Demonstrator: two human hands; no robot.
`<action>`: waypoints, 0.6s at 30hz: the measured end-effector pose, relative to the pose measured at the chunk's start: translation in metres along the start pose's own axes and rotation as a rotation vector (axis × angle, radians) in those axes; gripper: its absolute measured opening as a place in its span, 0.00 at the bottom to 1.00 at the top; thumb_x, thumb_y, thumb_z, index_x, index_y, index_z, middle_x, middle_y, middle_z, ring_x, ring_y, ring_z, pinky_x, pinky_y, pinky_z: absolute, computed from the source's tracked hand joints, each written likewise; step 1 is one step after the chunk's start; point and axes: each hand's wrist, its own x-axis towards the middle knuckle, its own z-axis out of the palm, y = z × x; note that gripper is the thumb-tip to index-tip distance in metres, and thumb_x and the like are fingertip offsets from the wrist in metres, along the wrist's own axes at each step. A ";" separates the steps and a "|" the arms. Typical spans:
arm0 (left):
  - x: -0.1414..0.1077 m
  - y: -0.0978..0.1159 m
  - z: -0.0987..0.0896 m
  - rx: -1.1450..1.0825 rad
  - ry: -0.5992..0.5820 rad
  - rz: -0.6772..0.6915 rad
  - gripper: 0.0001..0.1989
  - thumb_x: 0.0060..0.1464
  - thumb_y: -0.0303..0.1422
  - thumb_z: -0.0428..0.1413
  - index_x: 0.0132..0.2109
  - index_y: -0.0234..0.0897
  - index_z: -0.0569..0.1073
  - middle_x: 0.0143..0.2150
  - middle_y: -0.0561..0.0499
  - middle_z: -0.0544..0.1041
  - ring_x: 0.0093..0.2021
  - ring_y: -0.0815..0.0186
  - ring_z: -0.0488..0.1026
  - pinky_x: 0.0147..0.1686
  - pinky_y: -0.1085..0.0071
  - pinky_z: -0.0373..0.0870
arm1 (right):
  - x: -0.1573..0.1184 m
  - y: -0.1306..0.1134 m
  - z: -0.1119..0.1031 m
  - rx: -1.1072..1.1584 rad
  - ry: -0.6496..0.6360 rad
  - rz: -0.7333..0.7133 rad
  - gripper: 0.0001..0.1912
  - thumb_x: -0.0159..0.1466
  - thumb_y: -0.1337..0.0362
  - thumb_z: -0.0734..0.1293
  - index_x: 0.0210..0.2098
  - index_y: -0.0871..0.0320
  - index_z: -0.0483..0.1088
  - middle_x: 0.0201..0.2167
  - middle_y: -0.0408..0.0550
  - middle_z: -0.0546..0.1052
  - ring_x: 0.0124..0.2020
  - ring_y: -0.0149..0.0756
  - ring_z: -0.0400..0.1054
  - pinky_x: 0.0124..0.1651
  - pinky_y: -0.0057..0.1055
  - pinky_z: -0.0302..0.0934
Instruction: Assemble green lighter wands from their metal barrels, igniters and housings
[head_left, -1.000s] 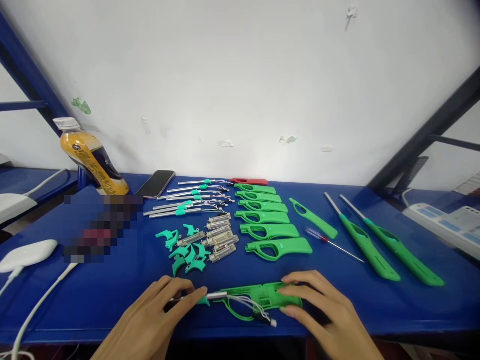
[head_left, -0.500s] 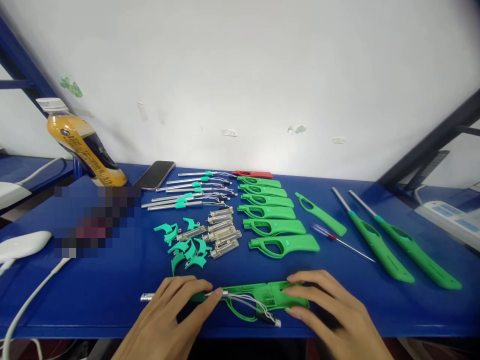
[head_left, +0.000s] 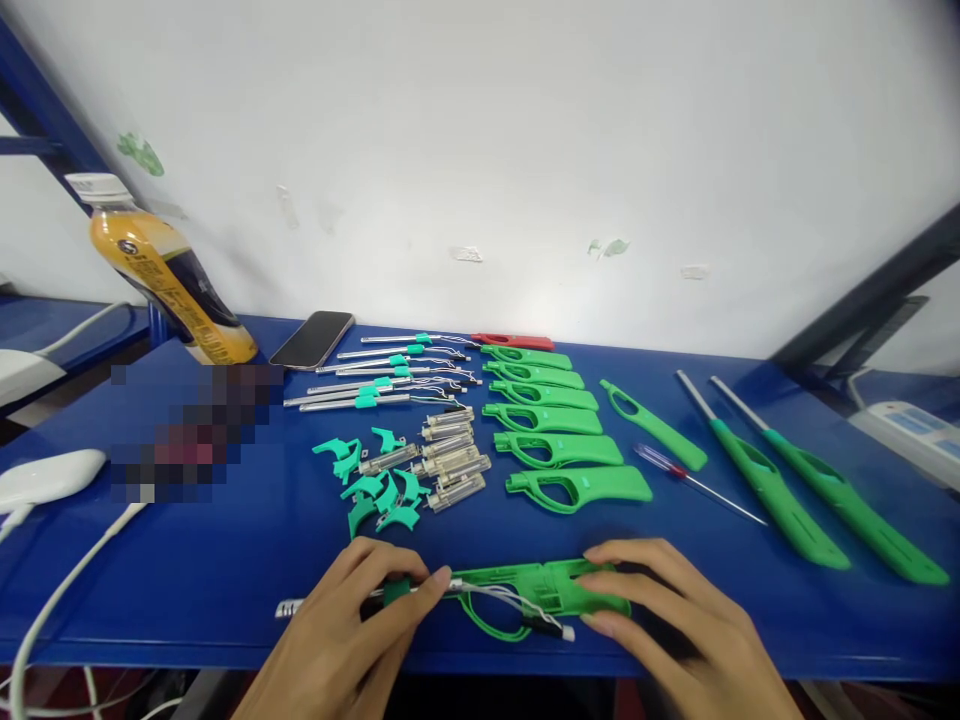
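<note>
Near the table's front edge lies an open green handle shell [head_left: 551, 588], its ribbed inside facing up. My left hand [head_left: 349, 625] is closed on a metal tube [head_left: 288, 608] with a teal collar, its thumb and fingers pressed at the shell's left end. White wires [head_left: 510, 597] run from the tube over the shell to a black and white connector [head_left: 553, 628]. My right hand [head_left: 667, 620] grips the shell's right end between fingers and thumb. Behind are teal triggers [head_left: 386, 490], clear cartridges [head_left: 456, 465] and several green shells [head_left: 577, 487].
Wired tubes [head_left: 360, 400] lie at the back, beside a red shell [head_left: 517, 341] and a phone [head_left: 312, 340]. A bottle [head_left: 172, 280] stands left, near a white cable [head_left: 67, 580]. A screwdriver [head_left: 697, 483] and two assembled green lighters [head_left: 780, 500] lie right.
The view has shifted slightly. The left hand's fingers have drawn closer together around the tube, and the wires lie a little differently over the shell. The right hand keeps its grip.
</note>
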 end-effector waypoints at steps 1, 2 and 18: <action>0.000 0.000 0.000 0.001 0.002 0.000 0.31 0.77 0.23 0.53 0.77 0.57 0.72 0.55 0.46 0.85 0.51 0.61 0.84 0.45 0.70 0.86 | 0.000 0.000 0.000 -0.002 0.001 -0.004 0.14 0.81 0.46 0.70 0.48 0.41 0.88 0.48 0.41 0.90 0.44 0.34 0.89 0.49 0.22 0.81; 0.000 0.000 0.000 0.005 0.003 0.000 0.31 0.77 0.23 0.53 0.77 0.57 0.72 0.55 0.46 0.85 0.51 0.61 0.84 0.45 0.70 0.86 | 0.000 -0.001 0.000 -0.004 0.004 -0.006 0.14 0.80 0.46 0.71 0.47 0.41 0.87 0.47 0.41 0.90 0.44 0.34 0.89 0.49 0.22 0.81; 0.003 -0.004 -0.002 0.031 -0.012 0.022 0.30 0.77 0.23 0.53 0.77 0.56 0.71 0.55 0.47 0.83 0.51 0.62 0.81 0.49 0.69 0.85 | 0.003 0.000 -0.002 0.024 -0.020 -0.005 0.12 0.81 0.47 0.71 0.47 0.39 0.87 0.48 0.38 0.89 0.46 0.31 0.88 0.51 0.19 0.79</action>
